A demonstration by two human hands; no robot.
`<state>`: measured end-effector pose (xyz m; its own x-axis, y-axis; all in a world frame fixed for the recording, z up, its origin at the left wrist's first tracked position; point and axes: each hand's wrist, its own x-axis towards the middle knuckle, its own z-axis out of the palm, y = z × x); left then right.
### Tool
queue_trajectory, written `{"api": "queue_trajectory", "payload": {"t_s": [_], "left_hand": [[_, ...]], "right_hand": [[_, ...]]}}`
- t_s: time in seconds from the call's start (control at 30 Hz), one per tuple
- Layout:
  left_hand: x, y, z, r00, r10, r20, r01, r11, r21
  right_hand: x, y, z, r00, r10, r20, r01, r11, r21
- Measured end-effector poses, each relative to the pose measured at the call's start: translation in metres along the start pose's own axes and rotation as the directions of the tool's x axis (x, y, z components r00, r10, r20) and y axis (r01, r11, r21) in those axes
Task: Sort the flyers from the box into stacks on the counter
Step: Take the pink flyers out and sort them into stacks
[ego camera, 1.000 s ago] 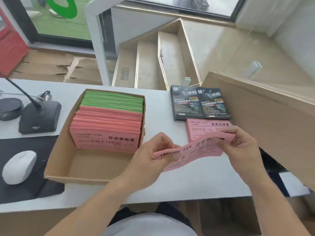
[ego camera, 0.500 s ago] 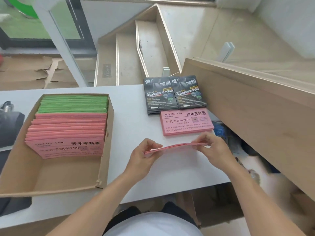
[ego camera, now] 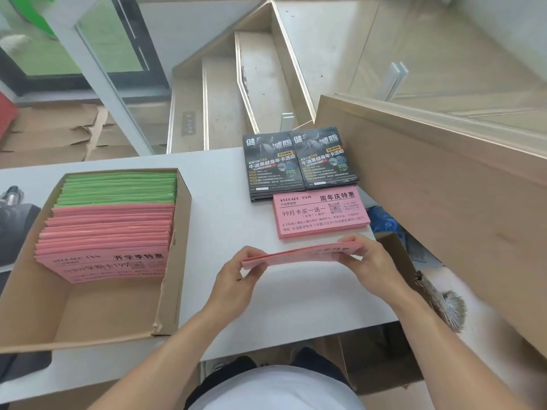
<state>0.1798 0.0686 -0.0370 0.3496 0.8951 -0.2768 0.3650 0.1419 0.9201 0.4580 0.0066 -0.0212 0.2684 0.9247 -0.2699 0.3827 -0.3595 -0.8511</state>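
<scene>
Pink flyers (ego camera: 299,255), a thin bundle, held level just above the white counter (ego camera: 225,327), seen nearly edge-on. Left hand (ego camera: 236,279) pinching the bundle's left end, thumb and fingers curled onto the edge. Right hand (ego camera: 367,261) gripping the right end, fingers over the top, thumb side underneath; exact thumb contact not visible.

Cardboard box (ego camera: 171,291) to the left on the counter, open-topped, near half bare. Pink cards (ego camera: 109,241) filed in the box, leaning back, front one printed in black. Green cards (ego camera: 118,187) filed behind them, against the far wall of the box.

Pink stack (ego camera: 321,214) lying flat on the counter, just beyond the held bundle, black print and a QR code on top. Two black stacks (ego camera: 297,162) side by side beyond the pink one, touching each other, near edge touching or just beside the pink stack; cannot tell which.

Wooden panel (ego camera: 438,202) rising along the right edge of the counter. Blue item (ego camera: 384,220) below the counter edge, partly hidden, not identifiable. Steps (ego camera: 236,99) past the counter's far edge, flattened cardboard (ego camera: 59,134) on the floor at far left.
</scene>
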Motion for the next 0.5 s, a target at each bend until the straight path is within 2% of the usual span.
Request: {"api": "queue_trajectory", "payload": {"t_s": [0.13, 0.23, 0.37, 0.5], "left_hand": [[0.003, -0.010, 0.012, 0.996, -0.071, 0.057, 0.072, 0.997, -0.016], [0.011, -0.006, 0.014, 0.994, -0.100, 0.052, 0.102, 0.994, -0.037], [0.042, 0.015, 0.017, 0.991, -0.116, -0.070, 0.112, 0.991, -0.069], [0.076, 0.038, 0.033, 0.976, -0.150, -0.155, 0.141, 0.988, -0.068]], "right_hand": [[0.001, 0.009, 0.002, 0.994, 0.053, 0.098, -0.054, 0.999, 0.005], [0.008, 0.012, 0.002, 0.995, 0.046, 0.086, -0.048, 0.999, 0.022], [0.028, 0.005, -0.007, 0.995, 0.064, -0.075, -0.049, 0.983, 0.177], [0.055, -0.002, -0.017, 0.966, 0.070, -0.249, -0.052, 0.995, 0.080]]}}
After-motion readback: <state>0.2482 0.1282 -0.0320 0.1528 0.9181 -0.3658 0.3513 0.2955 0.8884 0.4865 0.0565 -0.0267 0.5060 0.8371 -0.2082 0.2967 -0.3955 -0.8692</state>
